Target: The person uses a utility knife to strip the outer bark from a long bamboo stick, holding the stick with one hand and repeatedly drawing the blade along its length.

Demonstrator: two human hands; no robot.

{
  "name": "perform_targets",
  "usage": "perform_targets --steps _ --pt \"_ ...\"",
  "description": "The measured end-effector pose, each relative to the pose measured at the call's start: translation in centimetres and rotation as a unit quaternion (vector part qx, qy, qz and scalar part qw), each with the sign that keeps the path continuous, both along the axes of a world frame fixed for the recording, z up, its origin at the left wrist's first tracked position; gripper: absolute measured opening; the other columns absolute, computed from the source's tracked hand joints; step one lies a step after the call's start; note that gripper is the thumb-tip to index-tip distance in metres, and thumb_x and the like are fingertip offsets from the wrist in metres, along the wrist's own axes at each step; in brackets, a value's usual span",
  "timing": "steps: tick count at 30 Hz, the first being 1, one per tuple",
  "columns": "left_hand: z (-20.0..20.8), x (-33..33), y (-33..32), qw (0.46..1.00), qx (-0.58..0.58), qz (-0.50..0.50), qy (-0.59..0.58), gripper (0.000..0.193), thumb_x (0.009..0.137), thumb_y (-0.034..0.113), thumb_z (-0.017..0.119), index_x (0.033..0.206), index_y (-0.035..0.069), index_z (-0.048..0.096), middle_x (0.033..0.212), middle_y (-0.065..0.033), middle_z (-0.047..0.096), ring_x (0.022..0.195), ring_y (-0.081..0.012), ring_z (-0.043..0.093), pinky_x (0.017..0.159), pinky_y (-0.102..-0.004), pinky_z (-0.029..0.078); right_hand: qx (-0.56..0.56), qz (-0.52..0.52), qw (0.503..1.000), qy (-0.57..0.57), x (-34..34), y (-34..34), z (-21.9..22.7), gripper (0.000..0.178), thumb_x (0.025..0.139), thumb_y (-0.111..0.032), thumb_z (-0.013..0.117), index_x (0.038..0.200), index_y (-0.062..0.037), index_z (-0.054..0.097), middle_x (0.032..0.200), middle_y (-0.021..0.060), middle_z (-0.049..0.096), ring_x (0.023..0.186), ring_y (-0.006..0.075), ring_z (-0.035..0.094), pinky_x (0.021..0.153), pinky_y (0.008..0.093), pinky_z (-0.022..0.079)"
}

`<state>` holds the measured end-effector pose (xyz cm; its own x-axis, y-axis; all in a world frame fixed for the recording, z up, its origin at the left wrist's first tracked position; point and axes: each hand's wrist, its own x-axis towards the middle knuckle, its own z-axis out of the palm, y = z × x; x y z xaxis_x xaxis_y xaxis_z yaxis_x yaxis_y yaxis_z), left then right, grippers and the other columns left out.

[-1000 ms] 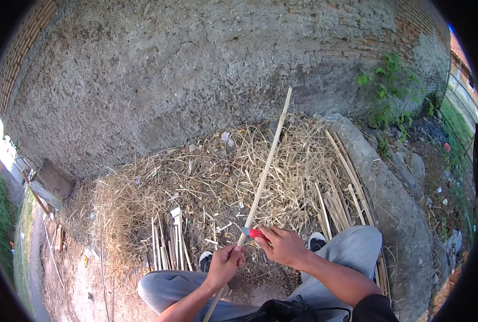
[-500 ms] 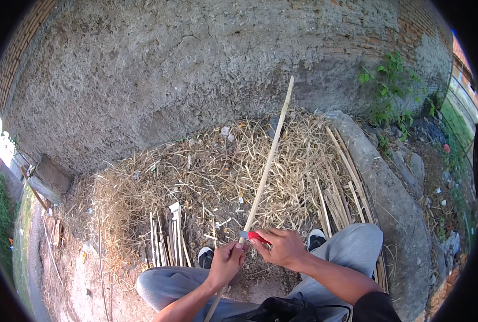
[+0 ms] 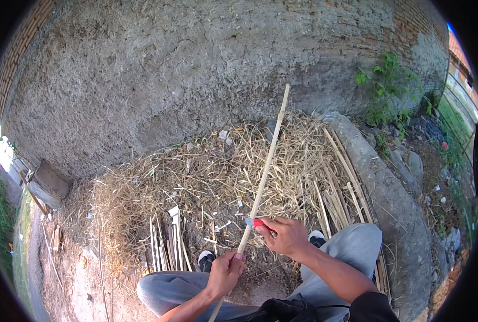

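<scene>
A long, pale strip, like split bamboo [image 3: 269, 161], slants up from my lap toward the wall. Low on it, my left hand [image 3: 226, 272] is closed round the strip between my knees. Farther up, my right hand [image 3: 286, 236] grips a red-handled knife [image 3: 260, 224]. The knife's short grey blade lies against the strip, a little beyond my left hand. The strip's lower end runs down past my left wrist over my lap.
Shavings [image 3: 298, 177] cover the ground ahead, up to a rough wall [image 3: 196, 70]. Cut strips [image 3: 166, 244] lie by my left foot, more strips [image 3: 335, 204] on the right beside a concrete ledge [image 3: 391, 214]. A green plant [image 3: 386, 80] grows at the far right.
My right hand and the knife have moved up along the strip, away from my left hand. My left hand and the strip have shifted slightly down toward me.
</scene>
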<state>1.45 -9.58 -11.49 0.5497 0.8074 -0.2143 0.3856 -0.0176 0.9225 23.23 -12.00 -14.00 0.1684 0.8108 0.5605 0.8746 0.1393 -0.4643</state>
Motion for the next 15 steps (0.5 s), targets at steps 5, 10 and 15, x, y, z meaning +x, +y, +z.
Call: perform_targets --steps 5,10,15 --pt "0.8 -0.2 -0.4 0.999 0.038 -0.011 0.013 0.029 0.104 0.016 0.044 0.093 -0.004 0.062 0.062 0.0014 0.051 0.053 -0.0037 0.042 0.05 -0.0237 0.036 0.012 -0.019 1.0 0.012 1.4 0.6 1.0 0.031 0.092 -0.036 0.065 0.104 -0.0089 0.073 0.061 0.0047 0.064 0.046 0.0209 0.061 0.04 0.0347 0.047" --pt "0.8 -1.3 -1.2 0.999 0.033 -0.022 0.013 0.027 0.103 0.015 0.046 0.093 -0.004 0.061 0.063 0.0008 0.053 0.055 -0.0039 0.045 0.051 -0.0237 0.037 -0.059 -0.05 0.996 0.035 2.8 0.9 2.1 0.028 0.09 -0.031 0.068 0.102 -0.0067 0.073 0.065 0.0078 0.066 0.052 0.0234 0.063 0.047 0.0347 0.049" --pt "1.2 -2.5 -1.7 0.998 0.043 -0.032 0.036 0.024 0.102 0.016 0.049 0.095 -0.002 0.063 0.062 -0.0042 0.06 0.055 -0.007 0.056 0.052 -0.0259 0.045 -0.027 -0.049 0.998 0.036 3.3 1.0 0.9 0.028 0.09 -0.031 0.068 0.103 -0.0067 0.073 0.071 0.0088 0.069 0.054 0.0231 0.065 0.049 0.0346 0.051"
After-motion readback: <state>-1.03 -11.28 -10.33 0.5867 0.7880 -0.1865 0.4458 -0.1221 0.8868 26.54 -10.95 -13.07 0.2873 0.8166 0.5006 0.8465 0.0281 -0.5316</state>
